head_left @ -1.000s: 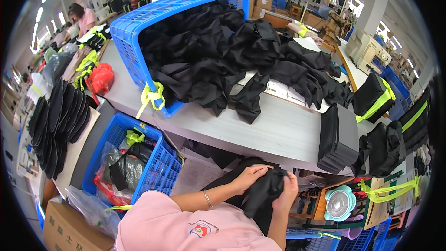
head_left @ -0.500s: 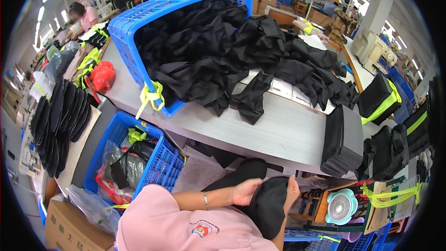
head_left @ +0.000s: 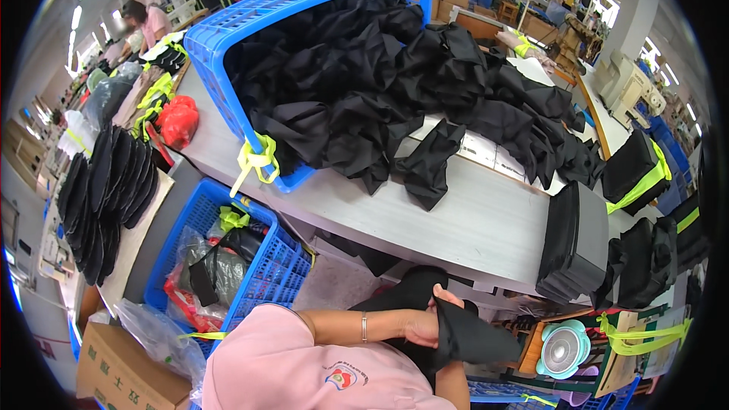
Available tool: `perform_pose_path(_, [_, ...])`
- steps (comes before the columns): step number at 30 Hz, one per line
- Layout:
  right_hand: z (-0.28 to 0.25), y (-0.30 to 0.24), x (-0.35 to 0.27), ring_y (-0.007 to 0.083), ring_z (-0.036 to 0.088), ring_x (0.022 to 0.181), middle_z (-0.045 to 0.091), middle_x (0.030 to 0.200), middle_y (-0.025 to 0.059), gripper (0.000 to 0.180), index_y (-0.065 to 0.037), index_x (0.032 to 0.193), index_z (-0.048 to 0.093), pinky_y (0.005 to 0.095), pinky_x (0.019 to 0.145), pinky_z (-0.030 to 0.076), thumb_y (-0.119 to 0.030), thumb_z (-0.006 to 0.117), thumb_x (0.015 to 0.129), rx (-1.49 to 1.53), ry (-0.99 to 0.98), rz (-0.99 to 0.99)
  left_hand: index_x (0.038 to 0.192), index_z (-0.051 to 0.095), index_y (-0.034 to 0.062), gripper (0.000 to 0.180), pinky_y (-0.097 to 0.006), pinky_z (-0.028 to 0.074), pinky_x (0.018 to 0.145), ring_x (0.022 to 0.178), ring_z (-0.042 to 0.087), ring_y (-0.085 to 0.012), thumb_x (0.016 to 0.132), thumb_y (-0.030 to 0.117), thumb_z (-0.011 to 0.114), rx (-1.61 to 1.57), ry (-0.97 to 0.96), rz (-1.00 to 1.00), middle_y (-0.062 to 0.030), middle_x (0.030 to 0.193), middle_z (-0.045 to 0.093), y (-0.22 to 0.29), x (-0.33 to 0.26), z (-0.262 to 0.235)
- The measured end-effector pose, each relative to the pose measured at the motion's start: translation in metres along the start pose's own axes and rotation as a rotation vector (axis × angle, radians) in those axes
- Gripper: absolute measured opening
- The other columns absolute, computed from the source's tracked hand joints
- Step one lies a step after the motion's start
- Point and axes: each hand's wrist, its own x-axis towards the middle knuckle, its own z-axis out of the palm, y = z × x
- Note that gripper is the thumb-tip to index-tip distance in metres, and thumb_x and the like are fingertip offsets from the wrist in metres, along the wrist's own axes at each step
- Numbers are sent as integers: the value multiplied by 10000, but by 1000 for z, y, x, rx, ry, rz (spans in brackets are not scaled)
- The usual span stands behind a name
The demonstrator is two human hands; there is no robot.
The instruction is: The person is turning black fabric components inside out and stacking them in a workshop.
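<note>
A piece of black fabric (head_left: 480,340) is stretched and folded over between my hands above my lap. My left hand (head_left: 421,328), below a bracelet on the wrist, is closed on the fabric's left edge. Most of my right hand (head_left: 446,296) is hidden behind the fabric; fingers show at its upper edge, gripping it, and the forearm appears below. Ahead, a blue plastic basket (head_left: 220,49) lies tipped on its side on the table (head_left: 364,222), with a heap of similar black fabric pieces (head_left: 364,68) spilling out of it.
Stacked black panels (head_left: 571,243) stand at the table's right end. Left of me are a blue crate (head_left: 262,269) of bags and scraps, a cardboard box (head_left: 129,372) and layered black pieces (head_left: 106,197). A round turquoise-rimmed object (head_left: 563,349) sits at right. Another person (head_left: 148,23) is far left.
My right hand has moved left and up toward my left hand. The black fabric has folded over and now points right. The whole view has shifted slightly.
</note>
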Motion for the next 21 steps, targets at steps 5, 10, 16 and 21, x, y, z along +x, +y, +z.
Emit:
perform_pose_path(5, [8,-2,25,74,502,541,574,620,-27,419,-83,688,644,237,543,402,-416,687,936,-135,10,70,1079,680,42,201,-287,520,808,965,636,-160,947,191,654,554,301,245,-44,1081,686,22,12,-10])
perform_pose_path(10, [23,12,7,146,555,954,590,1075,71,443,-4,1175,544,290,866,444,-417,532,1014,199,25,-615,1040,689,54,214,-303,533,743,865,650,-197,931,236,660,1672,423,580,-57,995,701,53,-20,-11])
perform_pose_path(16, [35,-1,-41,203,628,988,611,1101,102,479,-10,1282,567,307,870,490,-121,718,842,-370,227,-843,1216,614,29,284,-355,570,762,901,669,-209,988,191,564,5,336,595,-93,1069,678,60,-32,-41])
perform_pose_path(21, [41,-27,-36,289,622,770,642,915,129,188,3,1008,629,350,677,510,58,662,831,-576,281,-954,1394,494,20,428,-341,525,935,1089,617,-216,992,158,549,117,457,740,-108,1323,582,45,-26,-58])
